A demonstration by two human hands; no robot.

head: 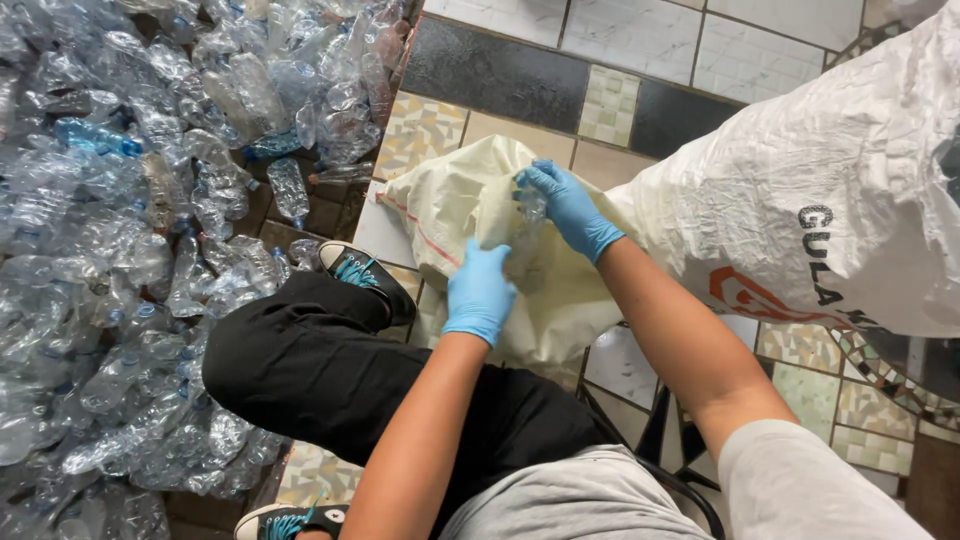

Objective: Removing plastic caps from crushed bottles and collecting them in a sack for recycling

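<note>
A: Far left?
B: Heap of crushed clear bottles (120,250) on floor, black sneaker (362,275) beside it.
A: Hands?
B: Left hand (480,292), blue glove, clutching cream sack (450,205) at centre. Right hand (568,205) pinching clear bottle (528,205) over sack. Big white sack (810,170) far right.

Both bare forearms stretched forward and down, converging. Left hand (480,292) in a blue glove, fingers curled and pressed together, knuckles up. Right hand (568,206) (also blue-gloved) slightly farther out, wrist bent, fingertips pinched closed. Seated, one black-trousered leg crossed over, sneakered foot pointing outward.
</note>
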